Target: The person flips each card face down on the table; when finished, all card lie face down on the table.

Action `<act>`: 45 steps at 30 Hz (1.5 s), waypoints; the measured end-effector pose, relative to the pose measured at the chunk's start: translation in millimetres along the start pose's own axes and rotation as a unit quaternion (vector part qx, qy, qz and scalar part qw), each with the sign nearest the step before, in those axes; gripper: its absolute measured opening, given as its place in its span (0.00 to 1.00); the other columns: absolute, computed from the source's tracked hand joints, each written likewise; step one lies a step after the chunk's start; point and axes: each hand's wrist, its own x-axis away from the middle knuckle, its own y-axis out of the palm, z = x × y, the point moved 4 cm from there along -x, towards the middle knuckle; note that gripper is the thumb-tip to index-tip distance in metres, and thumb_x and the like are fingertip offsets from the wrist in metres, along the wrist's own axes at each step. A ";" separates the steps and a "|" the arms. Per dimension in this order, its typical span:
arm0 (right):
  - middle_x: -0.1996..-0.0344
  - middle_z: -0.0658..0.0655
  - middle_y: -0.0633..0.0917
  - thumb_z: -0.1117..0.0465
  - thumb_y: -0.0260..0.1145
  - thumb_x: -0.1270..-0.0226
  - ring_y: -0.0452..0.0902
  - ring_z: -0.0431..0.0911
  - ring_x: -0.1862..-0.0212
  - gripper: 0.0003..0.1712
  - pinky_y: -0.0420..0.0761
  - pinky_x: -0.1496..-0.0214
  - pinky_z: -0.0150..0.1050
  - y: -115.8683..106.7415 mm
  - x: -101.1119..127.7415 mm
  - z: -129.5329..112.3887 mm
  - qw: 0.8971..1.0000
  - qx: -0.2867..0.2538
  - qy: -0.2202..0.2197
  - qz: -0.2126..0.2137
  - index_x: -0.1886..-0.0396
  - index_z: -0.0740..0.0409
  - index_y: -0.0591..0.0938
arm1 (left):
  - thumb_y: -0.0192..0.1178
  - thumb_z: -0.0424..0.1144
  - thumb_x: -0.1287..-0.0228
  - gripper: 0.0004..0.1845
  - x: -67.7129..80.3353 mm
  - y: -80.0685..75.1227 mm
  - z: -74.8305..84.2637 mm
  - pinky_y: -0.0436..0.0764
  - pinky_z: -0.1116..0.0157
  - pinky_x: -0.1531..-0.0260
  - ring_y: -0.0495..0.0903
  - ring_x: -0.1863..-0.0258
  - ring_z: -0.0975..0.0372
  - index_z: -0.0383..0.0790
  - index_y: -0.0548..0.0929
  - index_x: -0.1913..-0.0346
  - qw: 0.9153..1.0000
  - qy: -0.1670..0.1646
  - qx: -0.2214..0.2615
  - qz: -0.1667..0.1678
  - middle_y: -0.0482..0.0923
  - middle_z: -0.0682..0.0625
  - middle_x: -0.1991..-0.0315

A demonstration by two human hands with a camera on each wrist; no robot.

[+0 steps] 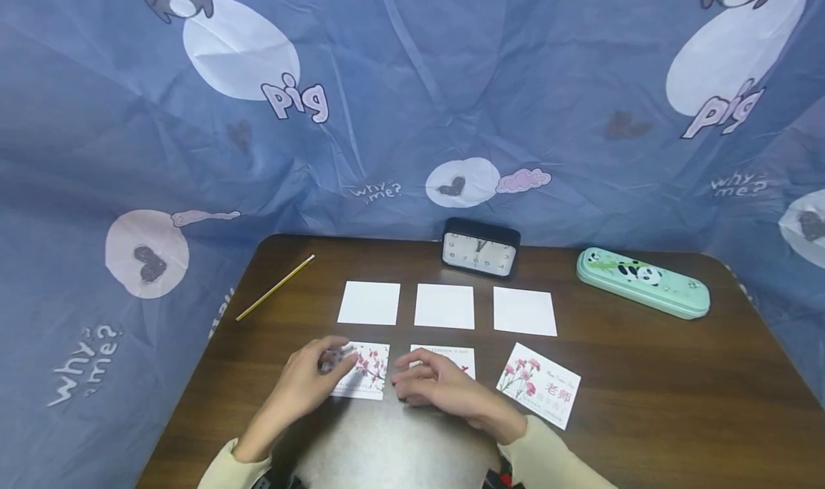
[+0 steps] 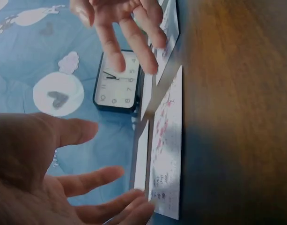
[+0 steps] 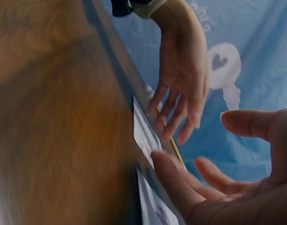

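My left hand point(image 1: 308, 374) hovers by the left edge of a flower-printed card point(image 1: 369, 376), its thumb and fingers spread apart with nothing between them. To the right, my right hand point(image 1: 445, 387) hangs over a second printed card point(image 1: 460, 358) and hides most of it. In the right wrist view the fingers point(image 3: 173, 180) of that hand are loosely bent and hold nothing. A third card point(image 1: 541, 386), with pink carnations and red writing, lies tilted on the table just right of the right hand.
Behind the printed cards lie three blank white cards point(image 1: 445, 306) in a row. A black clock point(image 1: 480, 249) stands at the back. A yellow pencil point(image 1: 275, 288) lies at the left, a green panda pencil case point(image 1: 644, 283) at the right. A blue patterned cloth point(image 1: 399, 117) hangs behind the table.
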 end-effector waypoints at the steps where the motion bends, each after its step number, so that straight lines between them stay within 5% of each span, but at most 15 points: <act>1: 0.36 0.71 0.82 0.58 0.66 0.25 0.85 0.55 0.41 0.30 0.86 0.36 0.49 4.0 -0.6 0.2 1.000 0.002 0.000 -0.003 0.30 0.66 0.70 | 0.70 0.46 0.32 0.20 1.7 -1.6 -1.1 0.86 0.49 0.51 0.88 0.51 0.48 0.39 0.86 0.42 1.000 -0.003 -0.007 0.006 0.88 0.39 0.50; 13: 0.25 0.71 0.69 0.60 0.69 0.32 0.75 0.65 0.29 0.41 0.85 0.34 0.51 27.5 -1.9 6.2 0.999 -0.037 -0.005 0.023 0.24 0.63 0.63 | 0.68 0.48 0.30 0.27 11.1 -7.7 -15.8 0.85 0.45 0.45 0.87 0.46 0.44 0.34 0.81 0.36 0.999 -0.037 -0.008 0.025 0.84 0.35 0.42; 25: 0.25 0.75 0.66 0.63 0.65 0.33 0.82 0.55 0.40 0.40 0.87 0.40 0.56 37.0 4.1 11.4 0.991 -0.104 0.009 0.083 0.24 0.67 0.61 | 0.68 0.48 0.29 0.28 26.5 -6.5 -19.1 0.88 0.49 0.46 0.88 0.48 0.45 0.34 0.79 0.34 0.998 -0.052 0.015 0.028 0.85 0.32 0.45; 36: 0.26 0.76 0.67 0.64 0.63 0.32 0.76 0.68 0.32 0.42 0.90 0.44 0.50 43.1 0.2 9.8 0.986 -0.118 0.029 0.111 0.23 0.68 0.58 | 0.68 0.45 0.29 0.28 27.7 0.6 -17.6 0.88 0.53 0.46 0.86 0.44 0.46 0.33 0.78 0.34 0.997 -0.053 0.049 0.028 0.86 0.34 0.45; 45: 0.26 0.75 0.68 0.64 0.64 0.31 0.78 0.64 0.34 0.44 0.91 0.46 0.49 45.6 -0.1 13.5 0.979 -0.156 0.027 0.131 0.21 0.68 0.54 | 0.69 0.45 0.30 0.30 28.6 4.1 -14.9 0.88 0.53 0.45 0.86 0.44 0.46 0.33 0.77 0.32 0.998 -0.045 0.024 0.033 0.85 0.34 0.44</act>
